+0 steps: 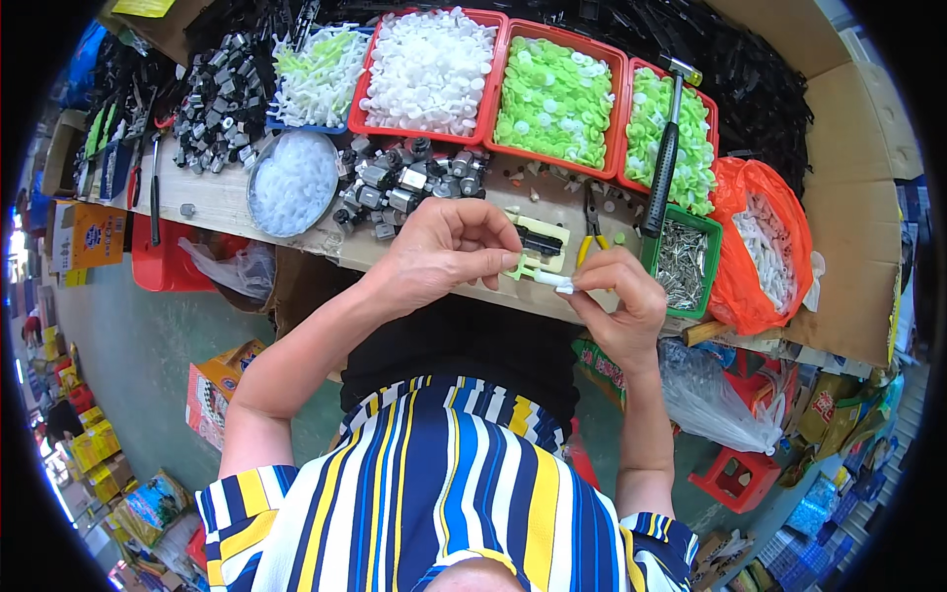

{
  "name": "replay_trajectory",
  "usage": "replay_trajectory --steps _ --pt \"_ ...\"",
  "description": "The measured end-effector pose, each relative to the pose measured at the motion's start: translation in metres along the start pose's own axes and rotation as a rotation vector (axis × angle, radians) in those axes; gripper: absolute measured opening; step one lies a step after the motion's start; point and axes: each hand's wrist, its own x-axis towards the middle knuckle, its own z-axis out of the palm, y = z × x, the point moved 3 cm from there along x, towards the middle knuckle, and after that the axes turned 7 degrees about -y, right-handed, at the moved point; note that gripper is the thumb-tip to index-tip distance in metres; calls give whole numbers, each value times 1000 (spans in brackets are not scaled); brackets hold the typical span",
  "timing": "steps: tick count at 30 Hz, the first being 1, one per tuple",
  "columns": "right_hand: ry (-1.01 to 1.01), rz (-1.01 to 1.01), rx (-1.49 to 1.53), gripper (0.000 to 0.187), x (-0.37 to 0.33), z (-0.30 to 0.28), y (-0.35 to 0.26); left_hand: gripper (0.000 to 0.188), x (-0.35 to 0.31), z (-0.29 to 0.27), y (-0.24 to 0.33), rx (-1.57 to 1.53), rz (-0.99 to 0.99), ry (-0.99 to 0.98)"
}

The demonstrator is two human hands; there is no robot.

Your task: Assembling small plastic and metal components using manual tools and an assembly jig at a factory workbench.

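Observation:
My left hand (449, 247) pinches a small light-green plastic part (519, 266) between thumb and forefinger, close to the table's near edge. Opposite it, my right hand (628, 296) has thumb and fingertips closed on a white plastic cylinder (550, 280). The two parts meet end to end between my hands; whether they are joined I cannot tell. Just behind them lies a cream-coloured holder (555, 261) with a black piece (541, 237) in it. Yellow-handled pliers (592, 222) rest beyond my right fingers.
Red bins hold white discs (429, 69) and green discs (554, 104). A hammer (666, 153) leans across the right bin. Nearby are a green tray of metal pins (683, 264), an orange bag of white parts (764, 242), small motors (404, 183) and a round dish (292, 185).

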Motion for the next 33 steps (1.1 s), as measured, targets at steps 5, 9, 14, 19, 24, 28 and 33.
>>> replay_trajectory --steps 5,9,14,19,24,28,33 --pt "-11 0 -21 24 0 1 3 11 2 6 -5 121 88 48" --pt "-30 39 -32 24 4 -1 -3 12 -1 11 3 581 414 168" --pt "-118 221 9 30 6 -2 1 24 -5 17 3 898 781 179" --pt "-173 192 28 29 10 -2 -1 21 -2 14 -4 812 785 200" --pt "-196 194 -7 29 11 0 0 18 0 7 -8 762 737 218" --pt "-197 128 -188 27 16 -3 2 25 3 -2 -5 818 634 247" --pt "-238 96 -309 24 21 -5 11 30 6 -8 -13 1088 689 272"
